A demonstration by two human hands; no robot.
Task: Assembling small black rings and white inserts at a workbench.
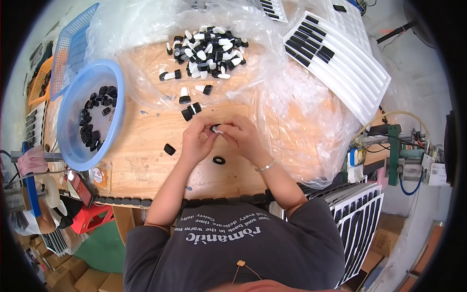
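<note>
At the middle of the table, both hands meet around one small black cap with a white part [216,129]. The fingers of my left hand [196,141] are closed on the cap from its left side. My right hand [244,139] pinches it from the right, and fingers cover much of the piece. Just below the hands lies a black ring [219,160]. A short black cap [169,149] rests left of my left wrist. Beyond the fingers are black pieces [191,112] lying close together and a black cap with a white tip [184,95].
A heap of black-and-white pieces [209,51] lies on clear plastic sheeting [146,63] at the back. The blue basin [118,119] at left contains several black caps. White trays [357,80] with black strips lie at the far right, near a green-framed device [394,151].
</note>
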